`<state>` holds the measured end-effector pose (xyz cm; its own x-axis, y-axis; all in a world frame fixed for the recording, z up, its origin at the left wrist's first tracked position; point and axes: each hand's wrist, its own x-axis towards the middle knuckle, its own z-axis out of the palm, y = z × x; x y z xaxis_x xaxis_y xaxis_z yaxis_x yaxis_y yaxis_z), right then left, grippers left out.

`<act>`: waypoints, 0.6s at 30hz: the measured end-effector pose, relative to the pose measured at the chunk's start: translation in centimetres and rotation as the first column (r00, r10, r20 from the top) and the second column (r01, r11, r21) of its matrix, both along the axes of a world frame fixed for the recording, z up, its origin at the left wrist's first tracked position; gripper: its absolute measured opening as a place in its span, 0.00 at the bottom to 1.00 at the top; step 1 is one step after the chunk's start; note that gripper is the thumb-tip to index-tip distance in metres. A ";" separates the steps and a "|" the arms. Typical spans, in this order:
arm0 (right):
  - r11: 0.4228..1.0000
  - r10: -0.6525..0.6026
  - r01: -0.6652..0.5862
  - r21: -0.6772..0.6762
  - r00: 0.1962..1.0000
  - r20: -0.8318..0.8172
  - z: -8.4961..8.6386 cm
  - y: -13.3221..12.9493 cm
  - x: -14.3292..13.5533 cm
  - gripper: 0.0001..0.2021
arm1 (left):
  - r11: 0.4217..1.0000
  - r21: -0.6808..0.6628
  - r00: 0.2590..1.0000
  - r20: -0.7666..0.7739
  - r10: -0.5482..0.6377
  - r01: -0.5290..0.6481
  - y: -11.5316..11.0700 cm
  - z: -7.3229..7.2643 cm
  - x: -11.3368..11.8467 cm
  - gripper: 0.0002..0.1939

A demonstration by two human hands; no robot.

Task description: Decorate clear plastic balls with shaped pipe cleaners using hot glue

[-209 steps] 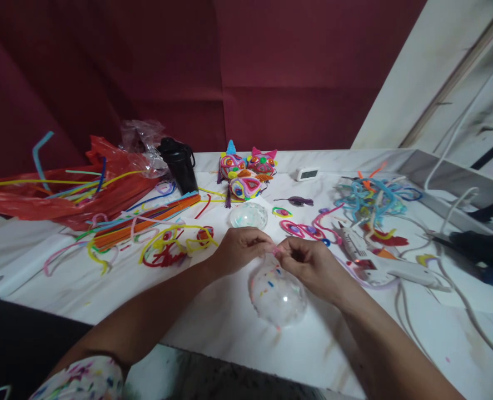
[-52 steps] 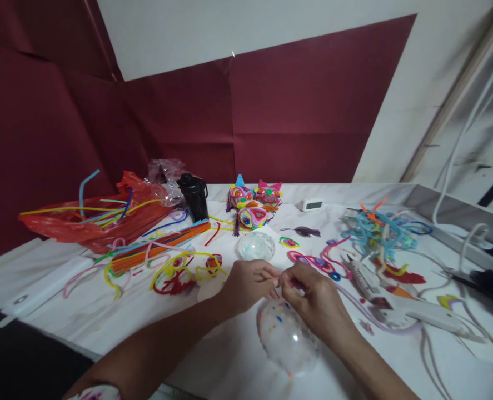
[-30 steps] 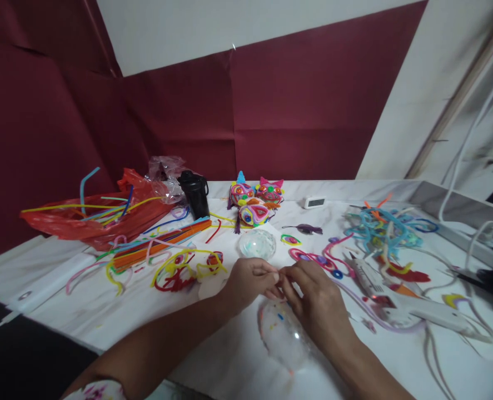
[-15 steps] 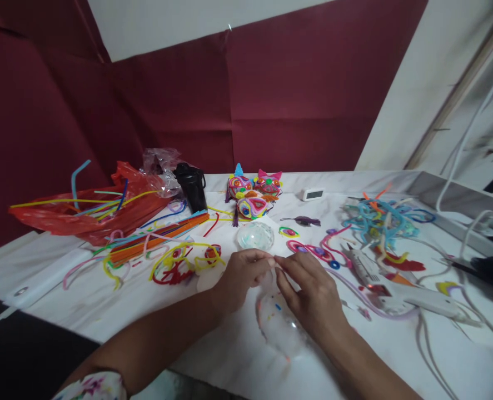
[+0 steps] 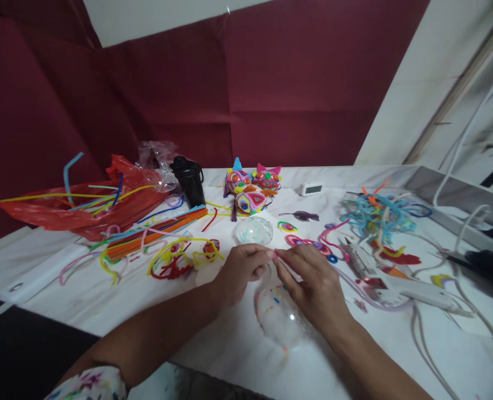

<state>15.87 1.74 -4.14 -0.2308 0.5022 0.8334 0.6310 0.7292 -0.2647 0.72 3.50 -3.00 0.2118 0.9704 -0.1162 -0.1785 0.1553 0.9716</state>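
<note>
My left hand [image 5: 244,269] and my right hand [image 5: 308,278] meet at the fingertips over the table's middle. Both pinch something tiny; a speck of pink shows between them, too small to name. Below them lies a clear plastic dome [image 5: 279,316] with small coloured bits on it, partly behind my right hand. Just beyond the fingertips sits a clear round dish [image 5: 253,230]. A small eye-shaped piece [image 5: 287,226] in green, yellow and pink lies to its right, near pink and red coiled strips [image 5: 307,243].
At the left are a red plastic bag [image 5: 63,216], orange pipe cleaners [image 5: 154,236] and a black cup [image 5: 189,180]. Decorated figures [image 5: 250,200] and a white digital display [image 5: 312,189] stand behind. Glue guns [image 5: 421,293], cords and tangled blue strips [image 5: 379,214] lie right.
The view has shifted slightly, so the table items sit a little higher and further left. My hands stay together at the fingertips, and a bit of pink now shows between them.
</note>
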 end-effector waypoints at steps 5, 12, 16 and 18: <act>0.999 0.029 -0.028 -0.015 0.999 0.018 0.1 -0.1 0.0 0.06 | 0.999 0.013 0.999 -0.033 -0.036 0.036 0.4 0.0 -0.3 0.15; 0.994 0.069 -0.069 -0.081 0.998 -0.003 0.2 -0.1 0.2 0.06 | 0.999 0.016 0.998 -0.052 -0.042 0.043 0.5 0.5 -0.4 0.12; 0.984 0.112 -0.115 -0.134 0.993 -0.032 0.2 0.1 0.3 0.07 | 1.000 0.020 0.998 -0.061 -0.004 0.006 0.5 0.6 -0.3 0.11; 0.981 0.127 -0.136 -0.141 0.989 -0.068 0.2 0.1 0.3 0.07 | 1.000 0.028 0.997 -0.071 0.015 -0.013 0.5 0.6 -0.3 0.10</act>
<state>16.18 1.89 -3.92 -0.2559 0.5874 0.7678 0.5122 0.7560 -0.4076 0.46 3.99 -2.42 0.1906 0.9761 -0.1039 -0.1106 0.1266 0.9858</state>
